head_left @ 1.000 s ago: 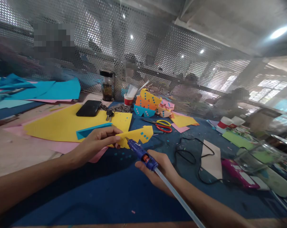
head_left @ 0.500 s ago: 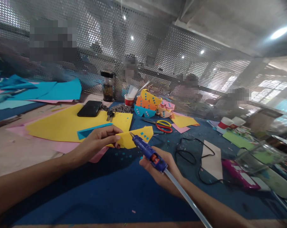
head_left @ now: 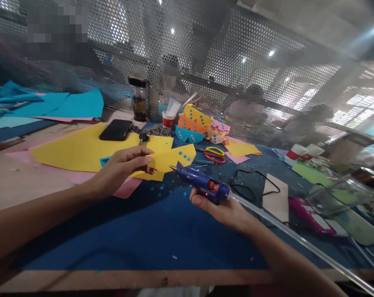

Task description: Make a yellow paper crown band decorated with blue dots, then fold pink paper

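Observation:
My left hand (head_left: 122, 166) pinches a folded yellow paper piece (head_left: 171, 159) dotted with small blue squares, held just above the blue table mat (head_left: 150, 231). My right hand (head_left: 219, 208) grips a blue hot glue gun (head_left: 202, 185) with a long clear glue stick (head_left: 298, 243) sticking out behind. The gun's nozzle points left, close to the lower edge of the yellow piece without plainly touching it.
Large yellow (head_left: 78, 150), pink and blue paper sheets (head_left: 69, 105) lie at the left with a black phone (head_left: 116, 130) and keys. Finished paper shapes (head_left: 196, 128), scissors (head_left: 213, 154), a jar (head_left: 139, 101), cups and a black cable (head_left: 252, 187) sit behind. A perforated metal screen (head_left: 224, 74) backs the table; other people sit beyond it.
The glue gun has swung from steeply angled to nearly level and drawn right, off the paper. My left hand lifted the yellow piece slightly. The view tilted down.

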`<move>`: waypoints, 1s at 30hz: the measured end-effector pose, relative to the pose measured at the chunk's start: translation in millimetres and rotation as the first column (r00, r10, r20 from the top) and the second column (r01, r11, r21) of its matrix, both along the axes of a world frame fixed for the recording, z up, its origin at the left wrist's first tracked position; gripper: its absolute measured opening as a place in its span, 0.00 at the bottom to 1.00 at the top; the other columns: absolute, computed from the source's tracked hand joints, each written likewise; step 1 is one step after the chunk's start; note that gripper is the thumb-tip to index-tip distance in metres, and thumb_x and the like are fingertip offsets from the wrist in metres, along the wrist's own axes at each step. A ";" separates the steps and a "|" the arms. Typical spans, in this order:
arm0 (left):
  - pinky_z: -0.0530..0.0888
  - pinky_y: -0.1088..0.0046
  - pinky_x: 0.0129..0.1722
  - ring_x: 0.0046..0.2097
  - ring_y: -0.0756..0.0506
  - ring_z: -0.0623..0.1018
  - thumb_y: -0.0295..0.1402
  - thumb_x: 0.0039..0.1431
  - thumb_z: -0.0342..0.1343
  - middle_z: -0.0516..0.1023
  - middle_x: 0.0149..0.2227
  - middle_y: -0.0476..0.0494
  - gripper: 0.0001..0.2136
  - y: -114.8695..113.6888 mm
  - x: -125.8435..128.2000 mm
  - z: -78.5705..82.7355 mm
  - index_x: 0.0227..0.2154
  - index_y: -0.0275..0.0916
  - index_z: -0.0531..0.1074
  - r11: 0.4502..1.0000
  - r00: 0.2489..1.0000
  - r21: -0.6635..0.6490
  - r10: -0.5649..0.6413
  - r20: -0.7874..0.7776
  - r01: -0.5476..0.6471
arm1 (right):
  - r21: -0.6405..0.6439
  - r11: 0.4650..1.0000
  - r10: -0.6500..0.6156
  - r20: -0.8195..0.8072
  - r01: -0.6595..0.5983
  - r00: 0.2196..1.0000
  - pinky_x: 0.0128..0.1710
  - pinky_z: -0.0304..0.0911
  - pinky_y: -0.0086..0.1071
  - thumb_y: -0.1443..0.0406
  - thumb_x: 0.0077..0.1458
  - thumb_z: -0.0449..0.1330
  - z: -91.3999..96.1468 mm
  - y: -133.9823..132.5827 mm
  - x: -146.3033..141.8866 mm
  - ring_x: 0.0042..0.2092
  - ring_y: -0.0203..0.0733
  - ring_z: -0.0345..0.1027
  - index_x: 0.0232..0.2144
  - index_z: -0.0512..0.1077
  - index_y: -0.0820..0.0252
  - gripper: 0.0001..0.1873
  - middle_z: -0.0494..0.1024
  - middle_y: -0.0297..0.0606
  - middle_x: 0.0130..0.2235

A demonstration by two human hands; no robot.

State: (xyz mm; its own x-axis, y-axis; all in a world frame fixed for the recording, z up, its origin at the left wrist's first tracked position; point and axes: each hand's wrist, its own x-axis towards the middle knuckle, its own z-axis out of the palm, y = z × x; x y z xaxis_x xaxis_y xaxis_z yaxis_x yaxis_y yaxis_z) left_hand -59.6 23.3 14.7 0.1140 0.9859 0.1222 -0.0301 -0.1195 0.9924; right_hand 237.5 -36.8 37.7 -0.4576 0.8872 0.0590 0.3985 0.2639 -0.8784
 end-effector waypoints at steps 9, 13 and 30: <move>0.77 0.70 0.38 0.31 0.49 0.78 0.33 0.52 0.69 0.80 0.29 0.50 0.07 -0.8 5.0 9.4 0.33 0.37 0.80 0.996 0.985 -0.032 0.090 0.145 -0.087 | -0.024 0.997 0.075 0.178 -0.072 0.981 0.31 0.59 0.29 0.50 0.62 0.65 -0.2 4.5 4.8 0.32 0.36 0.64 0.36 0.73 0.57 0.17 0.71 0.30 0.30; 0.77 0.70 0.39 0.31 0.49 0.78 0.34 0.53 0.69 0.79 0.31 0.50 0.08 -2.0 5.2 9.5 0.33 0.37 0.79 0.997 0.987 -0.036 0.076 0.144 -0.071 | 0.058 0.991 0.101 0.235 -0.118 0.967 0.31 0.58 0.29 0.52 0.62 0.66 -2.3 4.5 -0.6 0.32 0.36 0.65 0.34 0.73 0.57 0.15 0.73 0.30 0.31; 0.76 0.69 0.41 0.32 0.48 0.80 0.35 0.58 0.67 0.79 0.28 0.52 0.08 -0.1 0.1 1.0 0.38 0.37 0.78 1.000 0.993 -0.026 -0.002 0.119 0.005 | 0.209 0.957 0.107 0.393 -0.202 0.913 0.35 0.54 0.29 0.55 0.64 0.65 -2.9 6.1 -10.3 0.34 0.35 0.63 0.29 0.66 0.57 0.18 0.69 0.30 0.31</move>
State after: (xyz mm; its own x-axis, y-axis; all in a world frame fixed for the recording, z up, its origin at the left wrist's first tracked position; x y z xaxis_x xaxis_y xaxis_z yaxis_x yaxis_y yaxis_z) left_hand -59.5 23.3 15.7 0.1036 0.9886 0.1091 -0.1482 -0.0931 0.9846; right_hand 227.2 -30.7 34.8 -0.6178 0.7842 0.0586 0.6215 0.5326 -0.5745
